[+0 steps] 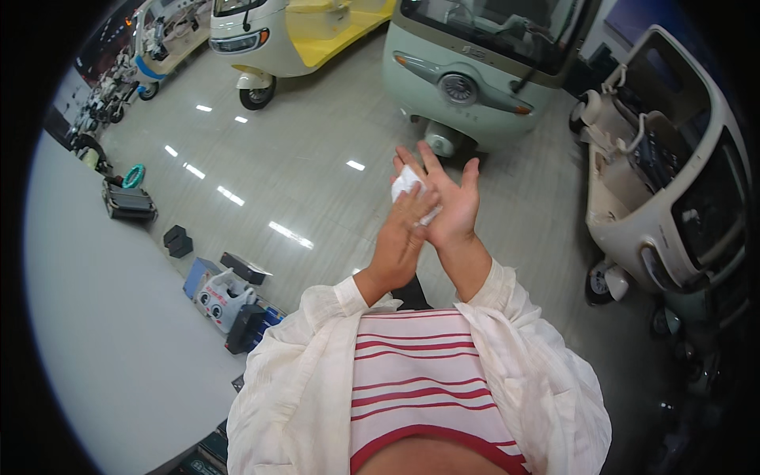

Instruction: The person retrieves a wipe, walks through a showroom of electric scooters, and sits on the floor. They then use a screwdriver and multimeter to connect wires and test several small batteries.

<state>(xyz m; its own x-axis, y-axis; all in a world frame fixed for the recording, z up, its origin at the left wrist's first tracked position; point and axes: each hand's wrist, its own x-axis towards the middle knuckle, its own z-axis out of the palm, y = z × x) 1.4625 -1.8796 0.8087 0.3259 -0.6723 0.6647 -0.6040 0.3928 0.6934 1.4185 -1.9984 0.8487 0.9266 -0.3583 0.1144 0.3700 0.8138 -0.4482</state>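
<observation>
Floor (309,154) grey, glossy, streaked with light reflections. Pale green three-wheeled vehicle (491,119) at its far edge, front turned toward the person. Cream vehicle (637,237) along the right edge, side open. White-and-yellow three-wheeler (285,36) also at the far edge, left of the green one. Broad pale surface (111,317) bounds the floor's left edge. Person in loose white jacket (293,356) over a red-striped top (419,368). By the floor's left edge: black case (131,203) toward the far left corner; printed plastic bag (224,299) nearer, among boxes.

Right hand (454,207) raised above the floor's middle, palm up, fingers extended and released, thumb spread wide. Left hand (400,236) laid across it, fingers bent over a white wad (407,182), grasping it against the right hand. Wad: crumpled, between the two hands, across the right palm and finger bases; partly hidden by the left fingers.
</observation>
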